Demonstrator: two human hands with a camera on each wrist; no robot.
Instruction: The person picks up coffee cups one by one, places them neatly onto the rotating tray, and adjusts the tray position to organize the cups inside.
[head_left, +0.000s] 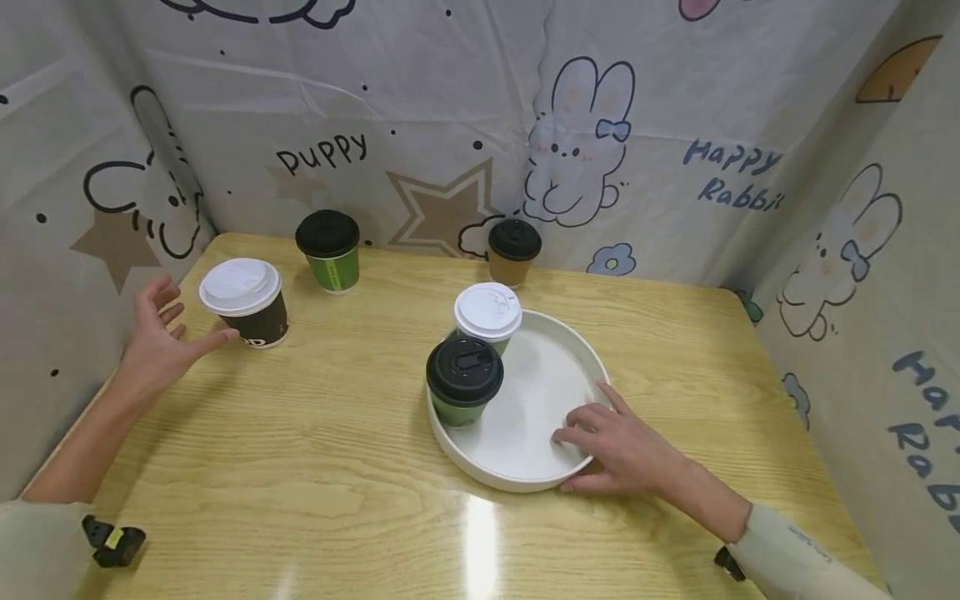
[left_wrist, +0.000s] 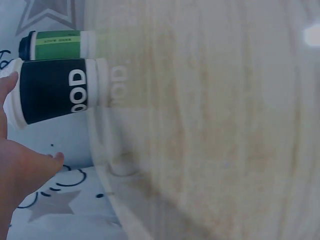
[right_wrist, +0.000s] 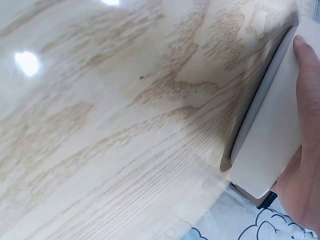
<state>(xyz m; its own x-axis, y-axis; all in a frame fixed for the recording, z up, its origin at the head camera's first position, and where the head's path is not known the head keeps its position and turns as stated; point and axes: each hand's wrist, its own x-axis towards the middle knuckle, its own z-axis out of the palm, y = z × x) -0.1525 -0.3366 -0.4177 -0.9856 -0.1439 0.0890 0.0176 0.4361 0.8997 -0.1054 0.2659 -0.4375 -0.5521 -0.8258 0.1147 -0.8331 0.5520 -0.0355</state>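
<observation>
My left hand (head_left: 159, 346) is spread beside a black paper cup (head_left: 261, 322) with a white lid, at the table's left. The thumb overlaps the cup's lower side in the head view; whether it touches, I cannot tell. In the left wrist view, white letters show on the black cup (left_wrist: 55, 92). My right hand (head_left: 618, 446) grips the near right rim of a round white tray (head_left: 517, 479), fingers over the inside and thumb outside. At the tray's left stand a green cup with a black lid (head_left: 465, 371) and, behind it, a cup with a white lid (head_left: 487, 311).
A green cup with a black lid (head_left: 328, 250) stands at the back left. Behind the tray, a brown cup with a black lid (head_left: 513, 252) is close to the printed cloth (head_left: 442, 108). Cloth also hangs along both sides of the wooden table (head_left: 337, 467).
</observation>
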